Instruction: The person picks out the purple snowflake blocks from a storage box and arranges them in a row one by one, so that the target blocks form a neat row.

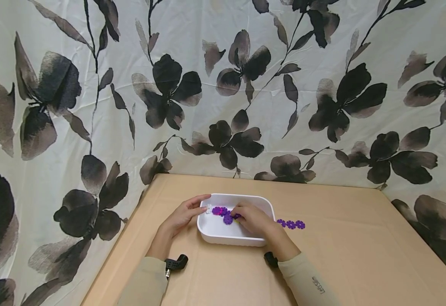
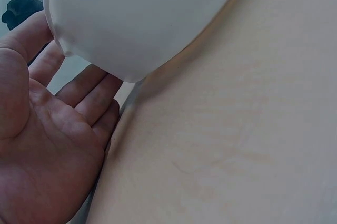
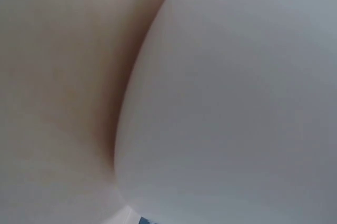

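A white plastic tray (image 1: 230,242) sits on the table with small flower-shaped pieces in it, mostly purple (image 1: 228,219), some magenta (image 1: 219,211) and a few white (image 1: 208,210). My left hand (image 1: 182,214) holds the tray's left side, thumb at the rim and fingers along the outside; the left wrist view shows that hand (image 2: 47,129) with fingertips behind the tray wall. Over the tray's right side reaches my right hand (image 1: 251,217), fingers bent down among the purple pieces. Its fingertips are partly hidden, so whether they pinch a piece is unclear. The right wrist view shows the tray wall (image 3: 226,103), not the hand.
Just right of the tray, a row of purple flower pieces (image 1: 291,224) lies on the tan table (image 1: 341,255). A white cloth with dark flowers (image 1: 192,161) hangs behind the table. Black straps (image 1: 177,262) are on both wrists.
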The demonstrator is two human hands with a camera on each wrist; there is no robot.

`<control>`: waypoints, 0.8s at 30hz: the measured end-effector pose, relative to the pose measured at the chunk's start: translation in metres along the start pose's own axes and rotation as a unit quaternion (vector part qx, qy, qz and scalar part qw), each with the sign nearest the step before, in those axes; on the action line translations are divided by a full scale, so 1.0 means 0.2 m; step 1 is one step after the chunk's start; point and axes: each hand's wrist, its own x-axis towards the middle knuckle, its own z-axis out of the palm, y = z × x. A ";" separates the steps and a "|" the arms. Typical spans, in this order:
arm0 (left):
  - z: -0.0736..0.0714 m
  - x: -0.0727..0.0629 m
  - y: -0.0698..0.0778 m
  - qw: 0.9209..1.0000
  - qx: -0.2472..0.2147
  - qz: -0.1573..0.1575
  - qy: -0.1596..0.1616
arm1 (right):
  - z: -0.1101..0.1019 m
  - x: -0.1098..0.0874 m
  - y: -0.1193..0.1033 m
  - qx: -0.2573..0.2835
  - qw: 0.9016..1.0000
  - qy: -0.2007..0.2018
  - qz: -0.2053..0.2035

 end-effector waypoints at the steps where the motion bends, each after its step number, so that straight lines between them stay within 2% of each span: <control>1: 0.00 0.00 0.00 1.000 0.000 0.000 0.000 | 0.00 0.00 0.00 0.001 1.000 -0.001 0.004; 7: 0.00 0.00 -0.01 1.000 0.002 0.003 -0.001 | 0.00 0.00 0.00 0.002 1.000 -0.010 0.024; 24: 0.01 0.00 -0.01 1.000 0.001 -0.001 0.004 | 0.01 0.00 0.01 0.016 1.000 -0.005 0.022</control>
